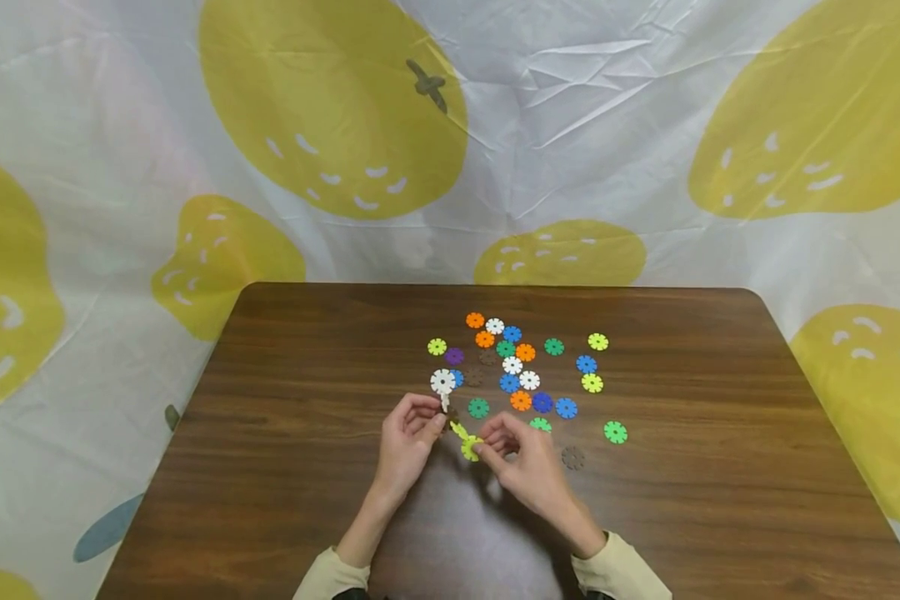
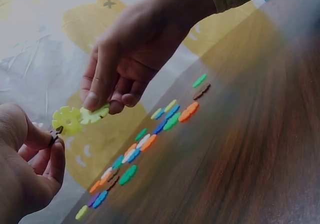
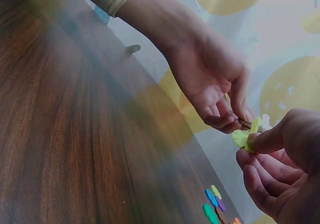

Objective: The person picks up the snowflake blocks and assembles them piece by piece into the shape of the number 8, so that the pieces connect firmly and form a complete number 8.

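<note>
Both hands hold a small chain of slotted plastic discs raised over the wooden table. My left hand (image 1: 407, 437) pinches the brown disc (image 2: 54, 134) in its middle between thumb and fingers. From that disc, two white discs run away from me, one seen edge-on and the farther white disc (image 1: 442, 382) facing up. On the other side, a yellow disc (image 2: 67, 120) joins the brown one, and a second yellow disc (image 1: 470, 448) slots onto it at an angle. The thumb and fingertips of my right hand (image 1: 528, 462) pinch that end yellow disc, covering part of its rim.
Loose discs in several colours lie flat on the table (image 1: 270, 433) beyond and right of the hands. Near the right hand are a brown disc (image 1: 573, 457) and a green disc (image 1: 615, 432). A lemon-printed cloth (image 1: 540, 150) hangs behind the table.
</note>
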{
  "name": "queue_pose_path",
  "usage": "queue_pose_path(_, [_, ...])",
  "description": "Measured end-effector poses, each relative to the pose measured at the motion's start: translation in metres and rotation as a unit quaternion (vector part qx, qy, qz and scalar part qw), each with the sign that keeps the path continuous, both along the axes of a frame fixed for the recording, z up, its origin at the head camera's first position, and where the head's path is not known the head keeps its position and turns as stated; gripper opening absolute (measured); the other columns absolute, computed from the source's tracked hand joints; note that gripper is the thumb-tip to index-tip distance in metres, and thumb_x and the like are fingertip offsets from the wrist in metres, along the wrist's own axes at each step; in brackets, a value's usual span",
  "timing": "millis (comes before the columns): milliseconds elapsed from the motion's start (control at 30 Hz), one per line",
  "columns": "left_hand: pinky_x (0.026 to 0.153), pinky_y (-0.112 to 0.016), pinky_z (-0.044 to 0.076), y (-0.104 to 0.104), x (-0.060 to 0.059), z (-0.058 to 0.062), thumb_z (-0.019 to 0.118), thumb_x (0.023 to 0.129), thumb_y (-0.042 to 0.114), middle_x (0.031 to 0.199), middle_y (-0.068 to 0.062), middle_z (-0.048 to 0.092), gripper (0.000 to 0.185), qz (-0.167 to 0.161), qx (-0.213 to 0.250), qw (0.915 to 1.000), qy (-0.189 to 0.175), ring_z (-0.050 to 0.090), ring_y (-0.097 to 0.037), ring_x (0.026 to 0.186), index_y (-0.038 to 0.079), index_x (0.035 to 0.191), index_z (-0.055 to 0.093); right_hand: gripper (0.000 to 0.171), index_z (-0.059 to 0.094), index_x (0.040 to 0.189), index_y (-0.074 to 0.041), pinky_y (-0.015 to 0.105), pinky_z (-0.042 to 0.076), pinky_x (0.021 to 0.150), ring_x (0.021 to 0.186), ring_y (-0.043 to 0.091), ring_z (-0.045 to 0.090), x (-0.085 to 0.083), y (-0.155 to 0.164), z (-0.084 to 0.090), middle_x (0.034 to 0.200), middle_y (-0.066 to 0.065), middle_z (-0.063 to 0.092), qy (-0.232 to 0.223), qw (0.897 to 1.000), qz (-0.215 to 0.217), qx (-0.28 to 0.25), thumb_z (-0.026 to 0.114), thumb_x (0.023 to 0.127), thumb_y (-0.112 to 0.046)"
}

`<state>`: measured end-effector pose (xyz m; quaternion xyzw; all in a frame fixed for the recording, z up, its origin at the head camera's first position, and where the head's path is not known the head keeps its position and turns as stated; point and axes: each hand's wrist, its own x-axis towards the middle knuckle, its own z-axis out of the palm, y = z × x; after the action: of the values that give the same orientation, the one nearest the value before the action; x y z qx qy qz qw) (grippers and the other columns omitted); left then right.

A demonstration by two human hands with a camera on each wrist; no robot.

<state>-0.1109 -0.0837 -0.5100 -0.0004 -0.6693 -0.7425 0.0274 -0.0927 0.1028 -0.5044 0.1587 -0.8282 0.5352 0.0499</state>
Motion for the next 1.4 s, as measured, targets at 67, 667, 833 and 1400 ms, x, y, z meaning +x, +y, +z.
queue_pose_path(67, [0.068,-0.016,0.055,0.0,0.001,0.0,0.063,0.089,-0.014,0.092,-0.022,0.065,0.018,-0.007,-0.009,0.9999,0.009,0.064,-0.009,0.074,-0.016,0.107,0.059,0.02,0.068,0.09,-0.008,0.024,0.059,0.065,0.069,0.007,0.066,0.0,-0.001,0.0,0.08,0.002,0.073,0.003,1.0,0.002,-0.001,0.081,0.08,0.003])
queue_pose_path(667, [0.071,-0.016,0.057,-0.001,0.0,0.003,0.068,0.086,-0.014,0.102,-0.032,0.07,0.01,-0.034,-0.046,0.9979,0.032,0.069,-0.009,0.08,-0.013,0.095,0.066,0.015,0.072,0.09,-0.008,0.024,0.06,0.067,0.068,0.008,0.069,0.002,0.002,-0.005,0.081,0.005,0.075,-0.018,0.999,0.007,-0.032,0.081,0.081,-0.002])
queue_pose_path(833, [0.072,-0.017,0.057,-0.004,-0.001,0.003,0.068,0.09,-0.008,0.099,-0.029,0.068,0.019,-0.039,-0.056,0.9967,0.045,0.068,-0.017,0.079,-0.009,0.108,0.068,0.013,0.071,0.093,-0.007,0.025,0.06,0.069,0.071,0.017,0.071,-0.003,0.001,-0.008,0.082,0.007,0.076,-0.023,0.997,0.019,-0.065,0.08,0.084,-0.004])
queue_pose_path(1400, [0.07,-0.019,0.058,0.005,0.021,-0.014,0.069,0.09,-0.003,0.093,-0.024,0.064,0.019,-0.105,-0.054,0.993,0.006,0.063,-0.006,0.076,-0.013,0.103,0.058,0.014,0.068,0.1,0.003,0.024,0.061,0.07,0.077,0.011,0.07,-0.003,-0.004,-0.018,0.088,0.02,0.073,-0.034,0.988,0.025,-0.146,0.075,0.088,0.0])
